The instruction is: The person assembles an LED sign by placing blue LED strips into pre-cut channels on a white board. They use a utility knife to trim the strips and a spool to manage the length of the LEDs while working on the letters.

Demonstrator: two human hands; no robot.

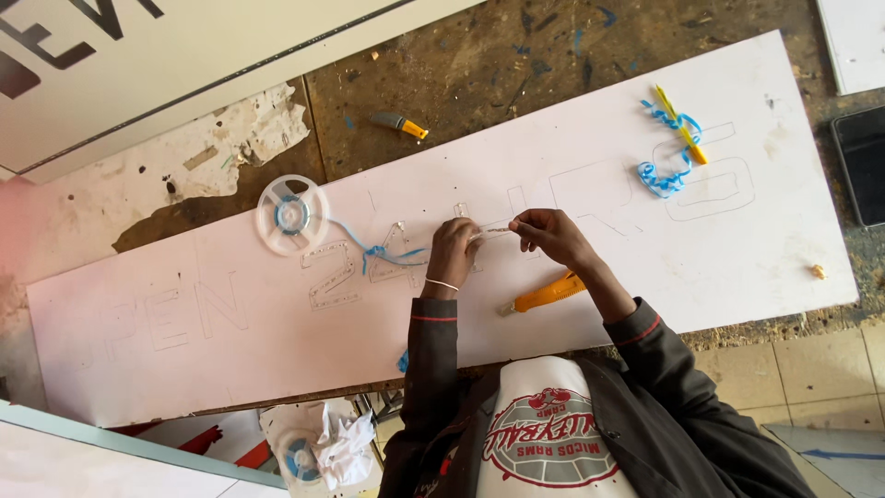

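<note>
A long white board (645, 267) with faint outlined letters and digits lies across a worn workbench. My left hand (453, 251), a thin band on its wrist, and my right hand (546, 231) rest on the board's middle. Between them they pinch a thin clear strip (494, 229) held just above the board. A blue ribbon (378, 251) runs from a clear reel (291, 215) to my left hand. An orange utility knife (546, 295) lies on the board beside my right forearm.
A grey and yellow knife (400, 123) lies on the bare bench behind the board. A yellow knife (680, 124) sits among blue curls (662, 175) at the board's right. A dark phone (862, 166) is at the right edge; a second reel (300, 456) and crumpled paper lie below.
</note>
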